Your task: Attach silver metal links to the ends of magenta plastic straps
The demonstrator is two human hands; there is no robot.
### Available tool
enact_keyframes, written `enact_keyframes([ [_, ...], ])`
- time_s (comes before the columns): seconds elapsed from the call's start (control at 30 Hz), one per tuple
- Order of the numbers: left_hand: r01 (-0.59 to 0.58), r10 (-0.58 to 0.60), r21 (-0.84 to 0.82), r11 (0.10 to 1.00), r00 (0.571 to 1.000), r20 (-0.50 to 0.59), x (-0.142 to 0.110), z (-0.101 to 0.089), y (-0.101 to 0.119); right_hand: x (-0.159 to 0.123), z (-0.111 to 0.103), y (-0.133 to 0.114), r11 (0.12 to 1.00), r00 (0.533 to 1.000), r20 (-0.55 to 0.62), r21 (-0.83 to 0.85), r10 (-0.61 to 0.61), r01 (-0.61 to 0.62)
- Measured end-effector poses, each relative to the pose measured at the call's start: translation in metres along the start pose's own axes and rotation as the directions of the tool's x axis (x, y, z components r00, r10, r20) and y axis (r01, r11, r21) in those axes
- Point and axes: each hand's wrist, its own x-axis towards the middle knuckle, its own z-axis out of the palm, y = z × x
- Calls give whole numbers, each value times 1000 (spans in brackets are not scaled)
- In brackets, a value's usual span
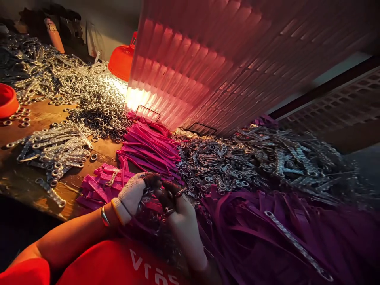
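My left hand (133, 196), in a white glove with dark fingertips, is closed with its fingertips pressed together near the middle. Close against it, my right hand (182, 223), gloved the same way, has its fingers curled in. Small metallic glints show between the fingertips, but what each hand grips is too dark to make out. Under and beside the left hand lie bright pink straps (97, 188), with a short chain piece (111, 179) on top. Beyond the hands is a stack of pink straps (150, 148). Purple straps (237, 225) spread to the right of the right hand.
Metal chain pieces (219, 158) are heaped behind the hands, with more chain pieces (55, 148) at left. Silver rings (101, 114) pile beneath a lit red lamp (121, 62). A corrugated translucent sheet (184, 71) stands behind. An orange container (7, 103) sits far left.
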Motion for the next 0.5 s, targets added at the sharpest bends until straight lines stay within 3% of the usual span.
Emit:
enact_keyframes([
  [0.07, -64, 65, 27, 998, 997, -33, -3, -2, -2, -4, -5, -4, 999, 999, 5, 11, 49, -49],
  [0.17, -37, 38, 86, 996, 999, -4, -10, -7, -5, -6, -13, -6, 996, 997, -17, -38, 78, -79],
  [0.3, 18, -66, 284, 959, 985, 160, -20, -11, -6, 1, -16, 2, 988, 997, 81, -153, 20, -8],
  [0.5, -48, -5, 399, 916, 991, 131, -20, -13, -2, 11, -21, 14, 964, 989, 126, -241, -80, 109],
])
